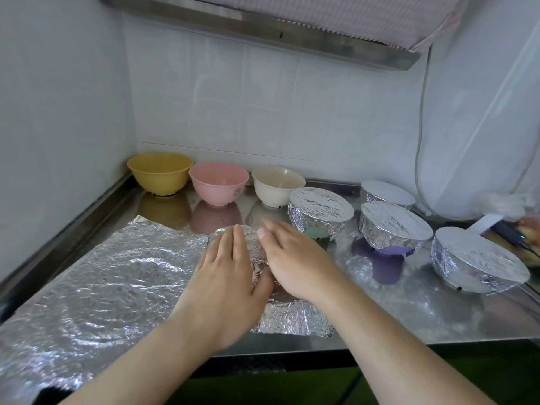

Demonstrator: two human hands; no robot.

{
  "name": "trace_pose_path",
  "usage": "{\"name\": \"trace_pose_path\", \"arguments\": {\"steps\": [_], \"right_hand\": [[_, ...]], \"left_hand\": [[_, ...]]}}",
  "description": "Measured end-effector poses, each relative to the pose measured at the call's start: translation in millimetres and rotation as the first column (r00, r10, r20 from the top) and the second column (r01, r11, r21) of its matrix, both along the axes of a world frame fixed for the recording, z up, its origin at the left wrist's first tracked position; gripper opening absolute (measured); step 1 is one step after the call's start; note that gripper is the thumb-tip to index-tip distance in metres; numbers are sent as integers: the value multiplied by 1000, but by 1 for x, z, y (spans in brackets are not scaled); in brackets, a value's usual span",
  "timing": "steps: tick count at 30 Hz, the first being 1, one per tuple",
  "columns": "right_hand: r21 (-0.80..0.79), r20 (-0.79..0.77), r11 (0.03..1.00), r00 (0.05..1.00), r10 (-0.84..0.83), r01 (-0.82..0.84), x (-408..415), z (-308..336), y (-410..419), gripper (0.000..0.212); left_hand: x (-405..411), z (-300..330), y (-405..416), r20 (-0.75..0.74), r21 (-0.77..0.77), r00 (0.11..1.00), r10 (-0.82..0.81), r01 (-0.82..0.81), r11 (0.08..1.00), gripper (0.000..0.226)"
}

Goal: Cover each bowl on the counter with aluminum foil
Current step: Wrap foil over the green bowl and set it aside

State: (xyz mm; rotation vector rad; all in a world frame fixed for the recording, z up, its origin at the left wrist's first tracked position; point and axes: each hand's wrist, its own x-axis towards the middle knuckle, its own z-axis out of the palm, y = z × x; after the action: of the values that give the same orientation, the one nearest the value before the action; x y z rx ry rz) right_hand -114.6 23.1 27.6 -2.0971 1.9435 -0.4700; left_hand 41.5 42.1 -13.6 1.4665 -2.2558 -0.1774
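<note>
Both my hands lie flat, fingers straight, on a foil-draped bowl (pixel 287 318) at the counter's front middle; my left hand (pixel 226 276) presses its left side and my right hand (pixel 292 255) its right. The bowl itself is hidden under the foil. A large crinkled foil sheet (pixel 102 285) spreads to the left. Three bare bowls stand along the back wall: yellow (pixel 160 173), pink (pixel 218 182) and cream (pixel 276 185). Several foil-covered bowls stand to the right, among them a green one (pixel 320 214), a purple one (pixel 393 225) and one at the far right (pixel 476 263).
The steel counter (pixel 409 305) meets tiled walls at the left and back. A range hood (pixel 292 27) hangs overhead, with a cable (pixel 420 135) running down the right wall. Dark utensils and a white cloth (pixel 505 206) lie at the far right edge.
</note>
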Motion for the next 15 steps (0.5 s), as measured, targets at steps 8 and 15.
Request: {"name": "trace_pose_path", "arguments": {"steps": [8,15], "right_hand": [[-84,273,989,957,-96,124,-9,-7,16,55],[-32,245,990,961,-127,139,-18,-14,21,49]], "left_hand": [[14,3,-12,-87,-20,990,-107,106,994,96],[6,2,-3,-67,-80,995,-78,73,994,96]]}}
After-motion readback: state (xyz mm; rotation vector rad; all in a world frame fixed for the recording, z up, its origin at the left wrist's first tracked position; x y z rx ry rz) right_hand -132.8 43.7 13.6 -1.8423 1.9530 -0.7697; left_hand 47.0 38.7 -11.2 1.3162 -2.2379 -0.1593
